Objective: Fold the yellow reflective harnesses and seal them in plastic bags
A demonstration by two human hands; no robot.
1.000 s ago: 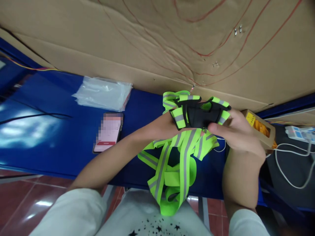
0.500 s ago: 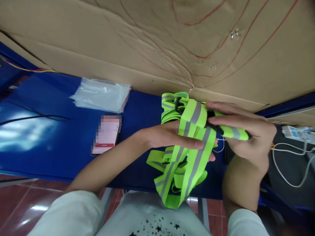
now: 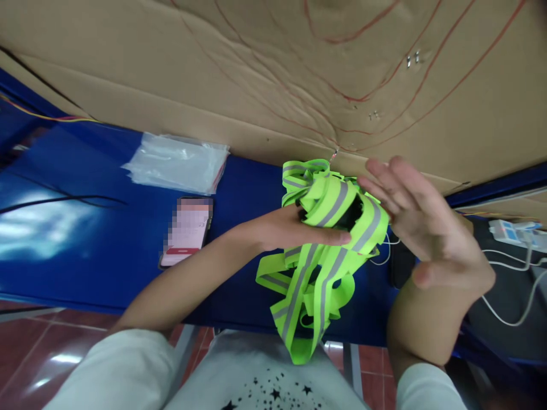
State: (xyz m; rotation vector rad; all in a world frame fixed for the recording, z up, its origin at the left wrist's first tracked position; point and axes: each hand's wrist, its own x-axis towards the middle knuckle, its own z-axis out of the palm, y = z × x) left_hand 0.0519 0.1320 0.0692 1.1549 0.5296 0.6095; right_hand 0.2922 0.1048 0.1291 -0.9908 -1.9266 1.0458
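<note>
A neon-green reflective safety vest (image 3: pixel 325 239) with grey stripes is bunched up over the near edge of the blue table (image 3: pixel 98 228). Its straps hang down toward my lap. My left hand (image 3: pixel 294 230) grips the folded bundle from the left, thumb along its lower side. My right hand (image 3: pixel 423 228) is off the vest, just to its right, with the fingers stretched out and holding nothing.
A phone (image 3: pixel 187 230) lies on the table left of my left arm. Behind it lies a stack of clear plastic bags (image 3: pixel 177 162). A big cardboard sheet (image 3: pixel 273 68) covers the back. White cables (image 3: pixel 508 285) and a power strip (image 3: pixel 517 234) lie at the right.
My right hand has let go of the vest and opened, moving off to the right. My left hand keeps the bundle, now folded tighter, with the straps hanging below.
</note>
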